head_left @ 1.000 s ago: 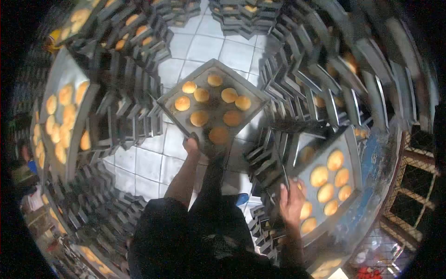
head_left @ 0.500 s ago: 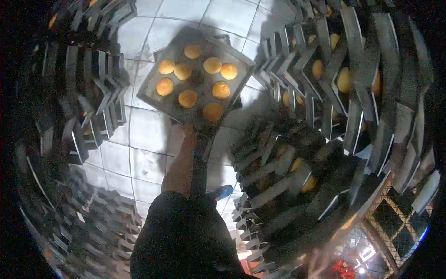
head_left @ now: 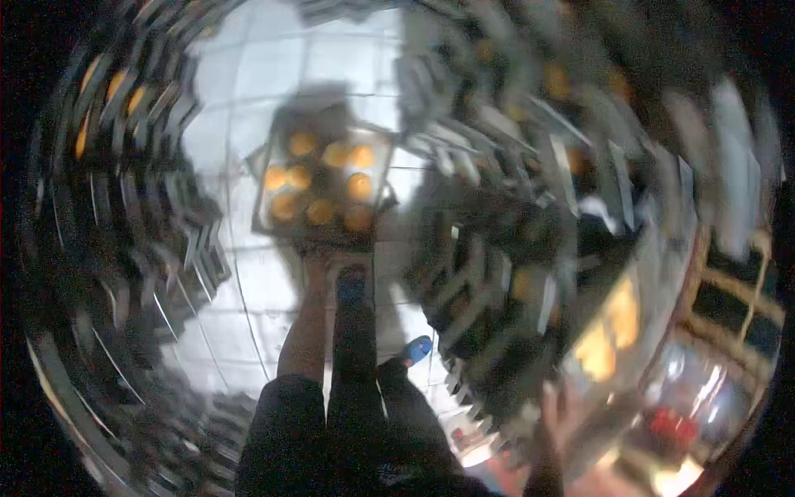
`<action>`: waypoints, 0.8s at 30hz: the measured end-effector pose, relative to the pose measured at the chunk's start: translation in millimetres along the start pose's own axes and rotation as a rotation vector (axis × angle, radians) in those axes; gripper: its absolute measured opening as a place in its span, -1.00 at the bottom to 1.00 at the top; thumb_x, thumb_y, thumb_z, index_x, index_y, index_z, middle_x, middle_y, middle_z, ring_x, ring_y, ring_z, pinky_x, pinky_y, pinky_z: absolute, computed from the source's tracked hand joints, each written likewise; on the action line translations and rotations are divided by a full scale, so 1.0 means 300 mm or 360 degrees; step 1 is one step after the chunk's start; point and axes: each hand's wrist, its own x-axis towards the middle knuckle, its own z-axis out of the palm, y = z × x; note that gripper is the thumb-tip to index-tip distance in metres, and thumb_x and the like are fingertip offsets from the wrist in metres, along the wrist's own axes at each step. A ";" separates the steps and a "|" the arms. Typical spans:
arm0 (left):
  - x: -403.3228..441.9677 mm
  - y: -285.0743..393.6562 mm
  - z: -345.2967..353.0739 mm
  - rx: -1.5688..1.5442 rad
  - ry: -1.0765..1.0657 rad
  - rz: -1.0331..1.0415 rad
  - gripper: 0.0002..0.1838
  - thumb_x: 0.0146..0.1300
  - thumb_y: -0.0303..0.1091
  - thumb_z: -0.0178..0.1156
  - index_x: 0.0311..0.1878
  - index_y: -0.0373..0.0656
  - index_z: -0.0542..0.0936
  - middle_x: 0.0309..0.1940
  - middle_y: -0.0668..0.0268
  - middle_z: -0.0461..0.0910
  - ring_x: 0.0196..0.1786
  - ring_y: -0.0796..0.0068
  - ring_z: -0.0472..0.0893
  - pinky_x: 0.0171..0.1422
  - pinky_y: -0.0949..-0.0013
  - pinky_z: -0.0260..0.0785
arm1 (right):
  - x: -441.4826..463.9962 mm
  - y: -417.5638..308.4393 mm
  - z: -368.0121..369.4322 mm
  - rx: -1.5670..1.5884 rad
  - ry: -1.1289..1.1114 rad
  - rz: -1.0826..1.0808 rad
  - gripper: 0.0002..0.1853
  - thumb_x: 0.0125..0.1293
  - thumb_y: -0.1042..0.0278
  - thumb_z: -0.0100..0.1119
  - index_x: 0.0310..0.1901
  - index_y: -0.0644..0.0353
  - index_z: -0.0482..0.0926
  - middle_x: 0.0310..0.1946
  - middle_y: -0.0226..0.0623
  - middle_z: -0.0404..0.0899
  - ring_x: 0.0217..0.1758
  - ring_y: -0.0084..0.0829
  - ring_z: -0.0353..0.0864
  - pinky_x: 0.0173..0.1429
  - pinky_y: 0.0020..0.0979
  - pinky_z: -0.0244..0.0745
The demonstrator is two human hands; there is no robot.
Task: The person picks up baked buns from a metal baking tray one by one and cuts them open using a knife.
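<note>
My left hand [head_left: 315,255] grips the near edge of a dark metal baking tray [head_left: 267,225], with the arm stretched out in front of me. Several round golden buns [head_left: 319,212] lie on the tray, all blurred. Beneath it shows the edge of something flat, perhaps another tray. At the lower right is my right hand [head_left: 560,414], smeared by motion, its fingers seemingly apart and holding nothing I can see. Close above it is a tray of yellow-gold buns [head_left: 609,335] at the side of a rack; whether the hand touches it I cannot tell.
Stacked dark trays rise in racks on the left [head_left: 124,224] and right [head_left: 497,273], some with buns. Between them runs a white tiled floor [head_left: 248,273]. My blue shoes [head_left: 420,349] are below. A lattice frame [head_left: 729,282] and a blurred red object [head_left: 672,427] stand at the lower right.
The held tray now sits lower in view and is turned straighter. The view has swung, and my right hand has come into sight at the lower right.
</note>
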 end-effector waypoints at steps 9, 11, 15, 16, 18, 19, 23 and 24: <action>-0.556 1.092 0.623 0.0607 -0.0077 0.0863 -0.72 0.53 -0.26 0.08 0.14 -0.22 0.52 -0.10 0.26 0.62 -0.07 0.37 0.63 0.08 0.22 0.52 | -0.449 0.188 -0.127 0.0539 -0.0026 -0.0436 -0.73 0.52 0.29 0.12 0.11 0.25 0.50 -0.32 -0.32 0.67 -0.37 -0.51 0.63 -0.24 -0.41 0.54; -0.799 1.289 0.837 0.0440 -0.0087 0.0992 -0.71 0.55 -0.27 0.05 0.13 -0.28 0.54 -0.13 0.24 0.63 -0.12 0.41 0.61 0.01 0.30 0.47 | -0.542 0.312 -0.156 0.0698 0.0049 -0.0454 -0.74 0.53 0.29 0.11 0.10 0.25 0.49 -0.33 -0.33 0.66 -0.38 -0.53 0.62 -0.25 -0.42 0.53; -1.381 1.420 1.261 0.0737 -0.0611 0.1260 -0.72 0.54 -0.32 0.03 0.08 -0.32 0.58 -0.13 0.24 0.64 -0.13 0.42 0.63 0.05 0.36 0.47 | -0.699 0.609 -0.231 0.0696 0.0283 -0.0511 -0.72 0.54 0.34 0.07 0.15 0.29 0.44 -0.41 -0.35 0.61 -0.42 -0.56 0.56 -0.30 -0.46 0.49; -1.493 1.353 1.340 0.0720 -0.0859 0.1135 -0.71 0.54 -0.29 0.04 0.07 -0.32 0.59 -0.14 0.22 0.65 -0.12 0.42 0.64 0.05 0.36 0.48 | -0.758 0.656 -0.280 0.0743 0.0372 -0.0495 -0.69 0.53 0.37 0.06 0.20 0.30 0.43 -0.42 -0.32 0.60 -0.43 -0.55 0.54 -0.30 -0.45 0.48; -1.762 1.243 1.500 0.0943 -0.1405 0.0878 -0.64 0.52 -0.19 0.08 0.08 -0.33 0.60 -0.16 0.19 0.68 -0.09 0.42 0.66 0.07 0.34 0.49 | -0.846 0.733 -0.367 0.0820 0.0557 -0.0450 -0.73 0.52 0.36 0.09 0.13 0.30 0.48 -0.43 -0.30 0.61 -0.46 -0.54 0.54 -0.33 -0.46 0.46; -1.809 1.109 1.550 0.1087 -0.1668 0.0744 -0.59 0.51 -0.14 0.09 0.07 -0.35 0.61 -0.16 0.17 0.70 -0.07 0.38 0.67 0.08 0.31 0.50 | -0.893 0.760 -0.406 0.0889 0.0698 -0.0457 -0.76 0.51 0.36 0.09 0.09 0.30 0.50 -0.44 -0.30 0.61 -0.47 -0.54 0.54 -0.34 -0.46 0.46; -2.027 0.704 1.749 0.1811 -0.2062 0.1018 -0.48 0.48 0.00 0.08 0.10 -0.33 0.63 0.02 -0.06 0.68 0.05 0.02 0.66 0.21 0.17 0.47 | -1.022 1.025 -0.438 0.0992 0.0715 -0.0313 -0.79 0.51 0.35 0.09 0.02 0.30 0.53 -0.44 -0.31 0.61 -0.48 -0.54 0.55 -0.35 -0.45 0.47; -1.966 0.527 1.771 0.2097 -0.1929 0.1129 -0.45 0.46 0.04 0.08 0.10 -0.34 0.64 0.06 -0.10 0.65 0.10 -0.02 0.64 0.24 0.14 0.46 | -1.043 1.089 -0.432 0.0981 0.0772 -0.0257 -0.79 0.50 0.35 0.09 0.02 0.30 0.53 -0.43 -0.31 0.62 -0.48 -0.54 0.56 -0.35 -0.44 0.48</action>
